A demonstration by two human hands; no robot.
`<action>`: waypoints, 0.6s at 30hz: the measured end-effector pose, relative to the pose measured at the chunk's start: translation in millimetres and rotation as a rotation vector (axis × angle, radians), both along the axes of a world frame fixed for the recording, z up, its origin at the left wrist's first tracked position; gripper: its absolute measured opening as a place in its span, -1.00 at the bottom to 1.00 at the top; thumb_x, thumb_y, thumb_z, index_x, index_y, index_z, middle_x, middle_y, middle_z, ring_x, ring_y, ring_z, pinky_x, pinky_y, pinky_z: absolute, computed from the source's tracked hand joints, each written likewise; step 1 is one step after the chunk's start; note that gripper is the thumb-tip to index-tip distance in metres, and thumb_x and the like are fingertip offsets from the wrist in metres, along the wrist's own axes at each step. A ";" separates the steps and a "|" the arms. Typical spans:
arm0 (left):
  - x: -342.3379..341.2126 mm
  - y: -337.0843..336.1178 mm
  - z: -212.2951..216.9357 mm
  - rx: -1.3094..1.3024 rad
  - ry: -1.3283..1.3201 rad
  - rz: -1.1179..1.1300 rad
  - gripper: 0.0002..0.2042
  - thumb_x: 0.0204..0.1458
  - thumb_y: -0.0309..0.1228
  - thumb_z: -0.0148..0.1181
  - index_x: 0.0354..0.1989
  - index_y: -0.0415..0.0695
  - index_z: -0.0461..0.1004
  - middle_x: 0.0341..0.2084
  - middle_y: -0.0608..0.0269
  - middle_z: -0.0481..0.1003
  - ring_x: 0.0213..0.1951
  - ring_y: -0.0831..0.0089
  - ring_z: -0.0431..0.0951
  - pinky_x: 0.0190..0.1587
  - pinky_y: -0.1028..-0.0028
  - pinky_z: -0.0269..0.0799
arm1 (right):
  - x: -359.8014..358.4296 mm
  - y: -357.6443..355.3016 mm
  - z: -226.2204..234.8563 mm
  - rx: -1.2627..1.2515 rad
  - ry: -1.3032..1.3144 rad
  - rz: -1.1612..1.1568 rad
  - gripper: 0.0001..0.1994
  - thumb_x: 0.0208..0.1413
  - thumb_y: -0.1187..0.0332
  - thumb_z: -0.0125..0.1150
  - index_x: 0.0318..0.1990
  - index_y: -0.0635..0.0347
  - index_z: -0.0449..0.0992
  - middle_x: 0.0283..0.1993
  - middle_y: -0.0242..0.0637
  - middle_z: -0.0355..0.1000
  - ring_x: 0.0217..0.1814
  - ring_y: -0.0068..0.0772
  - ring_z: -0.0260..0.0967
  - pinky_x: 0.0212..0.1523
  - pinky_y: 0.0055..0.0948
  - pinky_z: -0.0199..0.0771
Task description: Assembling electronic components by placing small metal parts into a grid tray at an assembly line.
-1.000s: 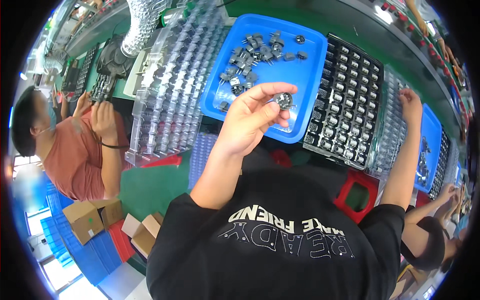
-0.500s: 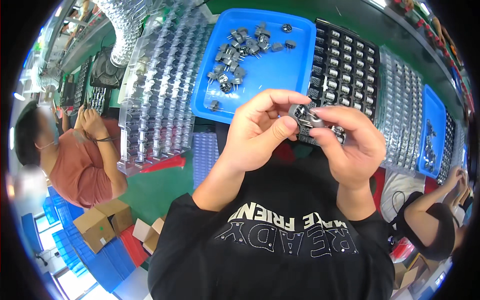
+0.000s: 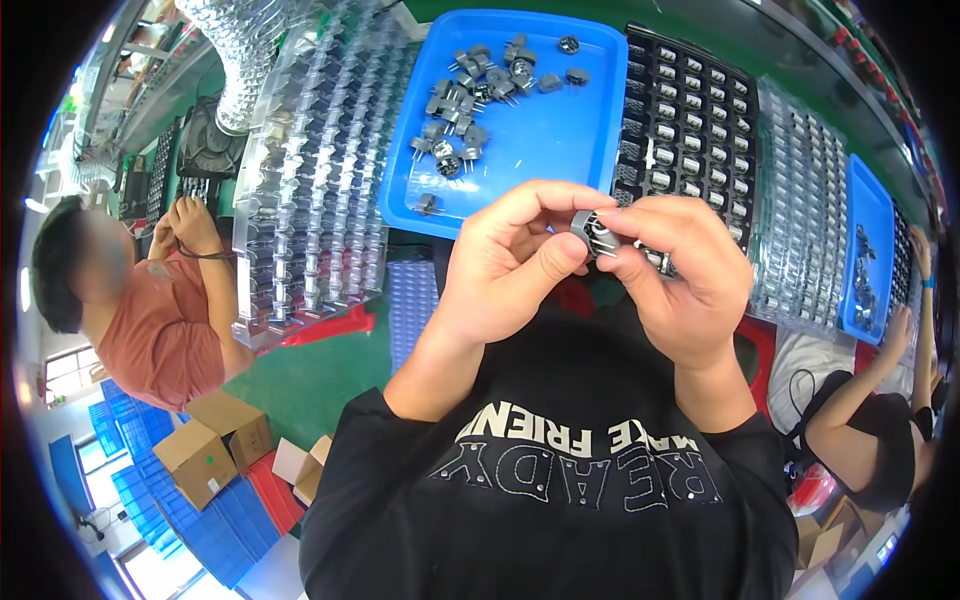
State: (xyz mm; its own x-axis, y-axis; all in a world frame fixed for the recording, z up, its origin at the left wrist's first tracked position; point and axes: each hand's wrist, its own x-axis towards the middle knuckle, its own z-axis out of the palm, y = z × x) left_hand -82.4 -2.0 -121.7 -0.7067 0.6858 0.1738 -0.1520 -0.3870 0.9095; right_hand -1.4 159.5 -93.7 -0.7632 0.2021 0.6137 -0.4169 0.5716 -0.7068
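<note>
My left hand pinches a grey round plug-like part between thumb and fingertips, in front of my chest. Against its open side, my right hand holds a small shiny metal piece by thumb and forefinger. The two parts meet, though the fingers partly cover where they join. Just beyond my hands is a shallow blue tray, with several loose grey pronged parts heaped mostly on its left side.
A black tray of small metal pieces lies right of the blue one. Clear ridged trays flank both sides. Co-workers sit at left and right. Cardboard boxes stand on the floor at lower left.
My right hand has moved slightly left, bringing the metal piece up against the grey part. My left hand stays nearly in place. The co-workers' arms have shifted.
</note>
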 end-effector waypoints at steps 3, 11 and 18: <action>-1.1 -1.1 -5.6 0.005 0.002 -0.019 -0.68 0.21 -0.45 0.23 0.08 -0.35 0.44 -0.07 0.13 0.53 -0.11 0.49 0.56 -0.06 0.48 0.53 | 4.0 1.7 -5.1 0.046 -0.002 -0.012 -0.72 -0.14 0.55 0.50 -0.19 0.25 0.66 -0.29 -0.22 0.56 -0.29 -0.35 0.53 -0.30 -0.47 0.55; 0.6 4.1 -22.3 -0.378 0.285 0.068 -0.64 0.04 -0.60 0.31 0.05 -0.22 0.51 -0.09 0.13 0.57 -0.18 0.43 0.62 -0.10 0.47 0.54 | 8.8 17.4 -24.3 -0.064 -0.223 -0.019 -0.88 -0.07 0.56 0.43 -0.37 0.27 0.58 -0.27 -0.20 0.58 -0.23 -0.33 0.54 -0.18 -0.42 0.54; -97.5 -12.6 -30.5 -1.216 1.064 0.642 -0.58 -0.06 -0.43 0.39 0.05 -0.07 0.55 -0.08 0.03 0.54 -0.01 0.09 0.51 0.10 0.17 0.41 | -70.9 112.7 -29.1 0.320 -0.323 -0.391 -0.91 0.11 0.44 0.28 -0.29 0.26 0.54 -0.35 -0.19 0.52 -0.34 -0.29 0.51 -0.27 -0.37 0.49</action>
